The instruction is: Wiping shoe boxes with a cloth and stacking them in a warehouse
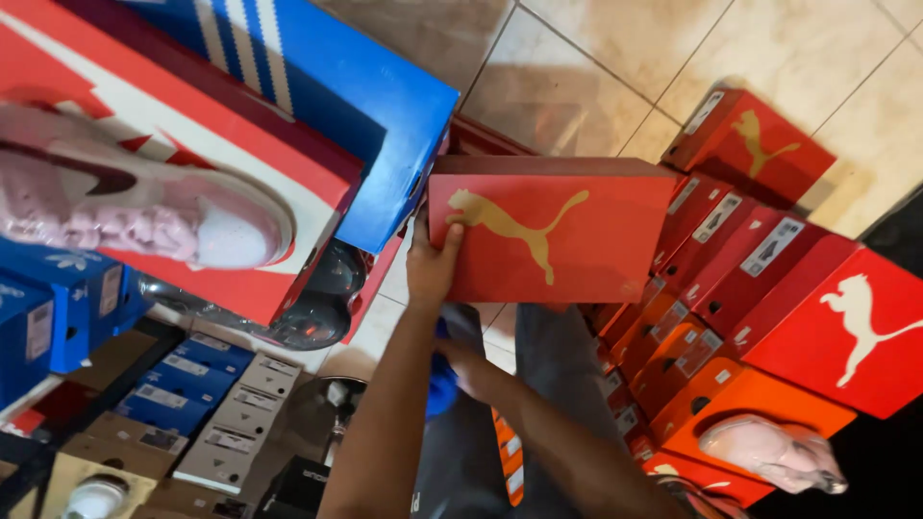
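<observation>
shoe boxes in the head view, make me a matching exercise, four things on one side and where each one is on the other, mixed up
Things:
1. red box with gold cat
2. pink shoe
3. blue striped box
4. pale shoe

Places:
A. on an orange box, lower right
B. lying on a red and white box, far left
C. held up at its edge by the left hand
D. top of the picture, beside the red and white box

Pairs: 1-C, 2-B, 3-D, 4-A
</observation>
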